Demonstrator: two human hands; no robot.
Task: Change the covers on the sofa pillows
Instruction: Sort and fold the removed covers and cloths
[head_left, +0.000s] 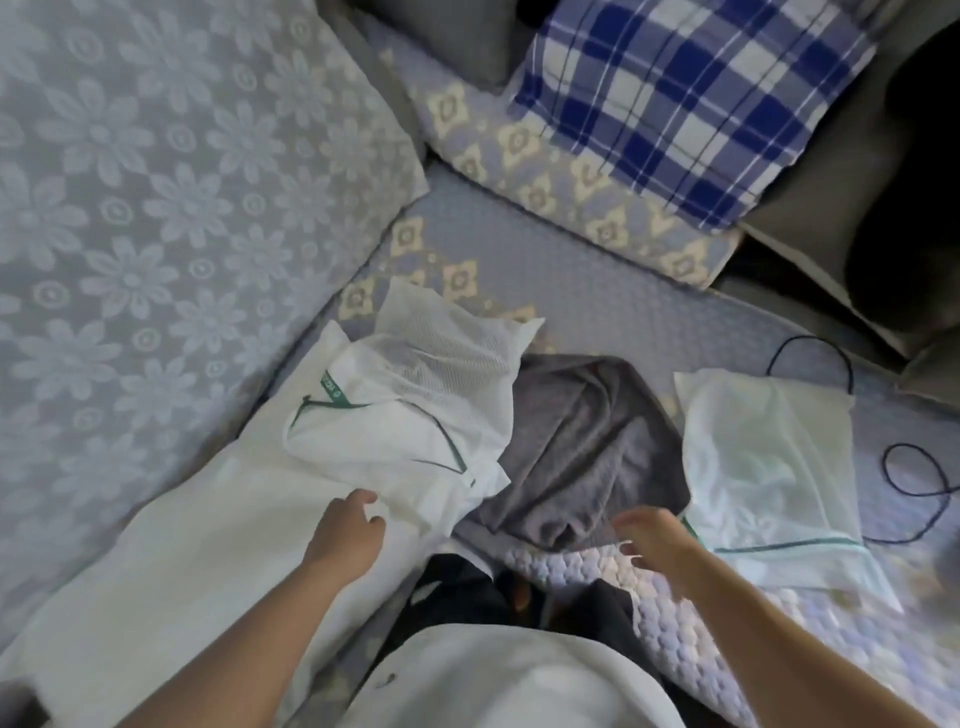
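A person leans over a sofa seat (597, 291) spread with a patterned blue cover, both bare arms reaching forward. The left hand (345, 530), at about 7 o'clock from the middle of the view, has its fingers (366, 499) loosely curled at the edge of a white mesh cover (410, 415) trimmed with a green zip; whether they actually pinch the cloth cannot be told. That cover lies crumpled on a long bare white pillow (171, 530) running from 8 o'clock toward the centre. The right hand (654, 535), at about 5 o'clock, hovers with fingers spread and relaxed, holding nothing, just beside a rumpled grey cover (582, 441) lying in the centre of the seat. Touching the grey cloth at 4 o'clock is a second white pillow (769, 457) with a green zip along its lower edge. A dark cord (914, 467) loops across the seat at 3 o'clock. At 1 o'clock a blue-and-white checked pillow (691, 98) leans against a patterned back cushion (545, 171). A large floral blue cushion (156, 182) fills the view from 9 to 11 o'clock.
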